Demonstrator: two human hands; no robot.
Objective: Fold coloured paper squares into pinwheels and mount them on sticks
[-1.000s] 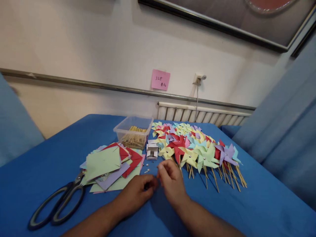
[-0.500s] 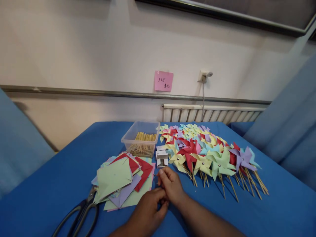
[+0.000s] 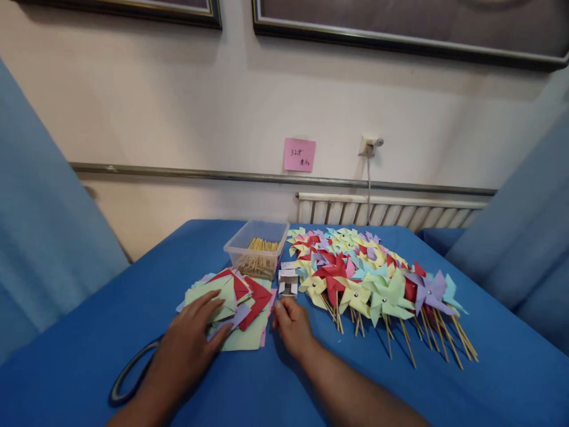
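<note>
My left hand (image 3: 191, 332) reaches over a loose pile of coloured paper squares (image 3: 256, 307), its fingers spread at a pale green square (image 3: 224, 295) on top. Whether the fingertips press on the paper I cannot tell. Beneath my left forearm lies a pair of scissors (image 3: 128, 376), with only a dark handle loop showing. To the right of the pile, my right hand (image 3: 293, 329) is closed, thumb against curled fingers; anything inside it is too small or hidden to name. Just beyond it stands a small open white box (image 3: 288, 283).
A clear plastic tub (image 3: 237, 256) of thin wooden sticks (image 3: 260, 254) stands behind the paper. Many finished paper pinwheels (image 3: 386, 296) on sticks cover the right side of the blue-covered table (image 3: 311, 391). Blue curtains (image 3: 48, 225) hang at both sides.
My left hand has left my right hand and moved left onto the paper pile, opening its fingers. The right hand stays closed near the white box. The view has shifted slightly.
</note>
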